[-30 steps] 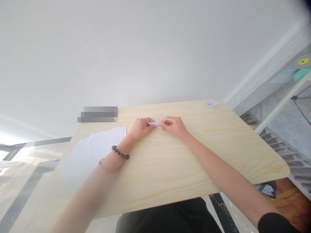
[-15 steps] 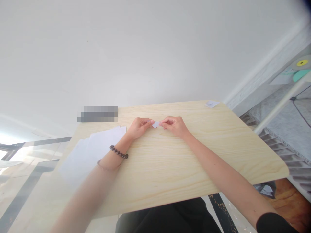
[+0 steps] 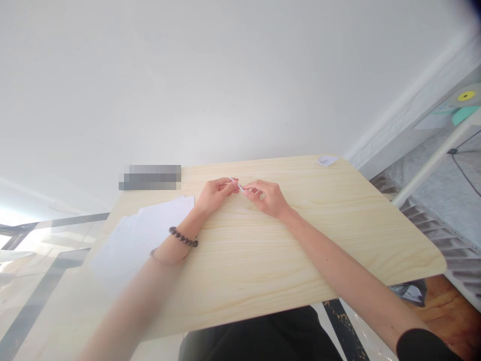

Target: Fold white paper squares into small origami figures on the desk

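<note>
A small piece of white paper [image 3: 241, 187] is pinched between my two hands above the far middle of the table. It shows almost edge-on, as a thin slanted strip. My left hand [image 3: 218, 194] grips its left end with thumb and fingers. At the other end, the thumb and fingertips of my right hand [image 3: 267, 197] close on it. Most of the paper is hidden by the fingers, so its folds cannot be made out. A dark beaded bracelet [image 3: 183, 237] circles my left wrist.
White paper sheets [image 3: 150, 225] lie overlapping on the left of the wooden table [image 3: 263, 265]. A small folded paper [image 3: 326, 160] rests at the far right corner. A blurred-out grey object [image 3: 150, 177] sits at the far left edge, near the white wall [image 3: 233, 90].
The small paper has turned from showing a flat pointed face to nearly edge-on. My fingers have shifted their pinch on it; both hands stay in about the same place.
</note>
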### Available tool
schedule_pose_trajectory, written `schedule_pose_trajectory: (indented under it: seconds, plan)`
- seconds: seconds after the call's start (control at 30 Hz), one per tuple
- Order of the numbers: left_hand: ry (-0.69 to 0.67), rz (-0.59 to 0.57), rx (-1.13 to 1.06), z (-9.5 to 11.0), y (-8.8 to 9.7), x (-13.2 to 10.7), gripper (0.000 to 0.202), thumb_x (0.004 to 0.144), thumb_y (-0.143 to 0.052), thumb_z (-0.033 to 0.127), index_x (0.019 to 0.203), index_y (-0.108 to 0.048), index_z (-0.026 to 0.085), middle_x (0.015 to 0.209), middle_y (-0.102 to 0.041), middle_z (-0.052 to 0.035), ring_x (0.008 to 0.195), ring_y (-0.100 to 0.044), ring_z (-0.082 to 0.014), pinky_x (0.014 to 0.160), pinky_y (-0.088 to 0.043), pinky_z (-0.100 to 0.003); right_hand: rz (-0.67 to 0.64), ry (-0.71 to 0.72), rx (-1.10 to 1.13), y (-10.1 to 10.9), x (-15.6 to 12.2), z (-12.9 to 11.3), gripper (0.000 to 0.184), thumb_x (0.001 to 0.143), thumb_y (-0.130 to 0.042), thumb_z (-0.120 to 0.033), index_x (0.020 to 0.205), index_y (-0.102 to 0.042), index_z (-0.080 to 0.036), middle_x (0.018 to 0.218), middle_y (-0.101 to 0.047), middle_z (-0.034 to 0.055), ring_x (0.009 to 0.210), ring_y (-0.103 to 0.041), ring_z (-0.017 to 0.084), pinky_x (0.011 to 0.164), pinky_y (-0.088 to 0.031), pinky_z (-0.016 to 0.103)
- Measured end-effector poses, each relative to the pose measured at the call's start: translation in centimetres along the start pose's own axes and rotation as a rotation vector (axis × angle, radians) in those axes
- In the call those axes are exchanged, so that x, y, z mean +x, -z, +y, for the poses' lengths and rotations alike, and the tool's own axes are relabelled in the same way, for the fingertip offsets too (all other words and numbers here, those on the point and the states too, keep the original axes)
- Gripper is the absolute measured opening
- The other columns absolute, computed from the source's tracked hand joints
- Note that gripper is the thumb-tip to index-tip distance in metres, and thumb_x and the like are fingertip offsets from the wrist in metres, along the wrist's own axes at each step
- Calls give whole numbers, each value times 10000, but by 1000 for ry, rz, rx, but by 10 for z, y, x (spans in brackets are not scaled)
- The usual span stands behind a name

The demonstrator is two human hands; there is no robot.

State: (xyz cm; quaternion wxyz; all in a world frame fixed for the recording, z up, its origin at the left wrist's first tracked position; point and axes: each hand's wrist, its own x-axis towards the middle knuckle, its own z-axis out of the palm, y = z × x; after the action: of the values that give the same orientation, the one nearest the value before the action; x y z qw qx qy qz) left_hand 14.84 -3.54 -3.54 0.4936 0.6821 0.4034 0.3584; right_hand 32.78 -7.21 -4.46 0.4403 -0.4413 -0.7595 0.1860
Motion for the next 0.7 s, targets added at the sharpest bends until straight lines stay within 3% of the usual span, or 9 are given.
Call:
schedule_pose_trajectory:
  seconds: [0.23,0.5,0.7]
  plan:
    - [-12,-9,44,1,1,-3,375,742,-557,471,919,-626,148,971,-657,-70,929,-594,-180,880,-421,-291,-18,-69,11,-2,1,5,194,766,-533,-345,811,-643,-192,756,-665,9,598,-571,98,537,-437,212]
    - [-54,-10,23,0,2,-2,324,746,-564,440,879,-650,157,1043,-633,-64,1006,-554,-187,903,-412,-293,-71,-165,77,3,4,5,231,739,-561,-390,808,-647,-187,782,-663,7,585,-537,86,530,-407,209]
    - [-82,5,62,-3,1,-1,354,751,-558,439,946,-636,154,1022,-643,-68,948,-581,-182,868,-433,-291,-57,-161,67,1,3,8,264,763,-530,-316,989,-589,-193,824,-673,24,621,-560,98,574,-431,215]
